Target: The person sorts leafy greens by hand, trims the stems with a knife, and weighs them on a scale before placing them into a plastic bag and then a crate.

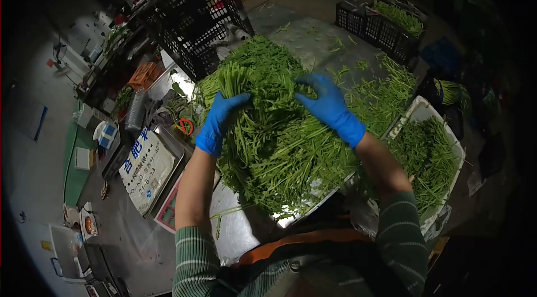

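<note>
My left hand (pixel 220 120), in a blue glove, is closed round a bunch of leafy greens (pixel 234 80). The cut stems point up and away from me, and the leaves hang down toward me. My right hand (pixel 330 105), gloved in blue too, is held over the heap of greens (pixel 291 148) with thumb and fingers apart. Its fingertips are at the leaves right of the bunch; whether they touch cannot be made out. Loose greens cover the metal table under and between both hands.
A black plastic crate (pixel 193 22) stands at the back left. On the left lie a printed white sack (pixel 146 171), a scale (pixel 168 210) and an orange-red ring (pixel 184 126). At right, a white foam box (pixel 456 157) holds greens; another black crate (pixel 380 31) stands farther back.
</note>
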A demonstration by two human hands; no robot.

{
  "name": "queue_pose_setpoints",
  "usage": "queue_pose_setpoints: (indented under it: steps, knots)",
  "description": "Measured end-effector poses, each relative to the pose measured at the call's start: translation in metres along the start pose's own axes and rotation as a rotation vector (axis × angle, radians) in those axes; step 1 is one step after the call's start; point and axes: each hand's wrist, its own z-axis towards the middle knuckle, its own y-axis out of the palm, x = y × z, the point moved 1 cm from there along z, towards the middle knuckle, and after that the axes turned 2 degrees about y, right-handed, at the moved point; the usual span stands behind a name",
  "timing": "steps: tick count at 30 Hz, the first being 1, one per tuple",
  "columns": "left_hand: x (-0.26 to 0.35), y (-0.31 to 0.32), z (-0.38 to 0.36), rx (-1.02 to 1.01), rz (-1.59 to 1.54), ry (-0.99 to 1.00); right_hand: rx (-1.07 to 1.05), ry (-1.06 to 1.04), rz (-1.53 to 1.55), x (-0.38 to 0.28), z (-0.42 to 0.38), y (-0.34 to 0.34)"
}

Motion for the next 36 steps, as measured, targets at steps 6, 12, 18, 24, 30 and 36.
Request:
queue_pose_setpoints:
  steps: [6,12,18,24,30,36]
  knots:
    - [-0.024,0.010,0.007,-0.086,-0.091,0.004,-0.203,0.193,0.361,0.004,-0.008,0.090]
    - [-0.009,-0.008,-0.012,0.037,-0.145,0.063,-0.055,0.652,0.650,0.041,-0.014,0.125]
    - [-0.025,-0.035,-0.005,0.105,0.014,0.007,-0.156,0.727,1.151,-0.020,-0.002,0.106]
    - [-0.005,-0.008,-0.021,-0.180,0.163,0.165,-0.025,0.536,0.977,-0.020,0.013,0.139]
    - [-0.007,-0.002,-0.031,0.123,0.903,0.056,-0.122,0.276,0.906,-0.035,0.020,0.100]
    - [-0.028,-0.031,-0.020,0.014,0.219,0.128,-0.188,0.450,1.198,-0.038,0.002,0.095]
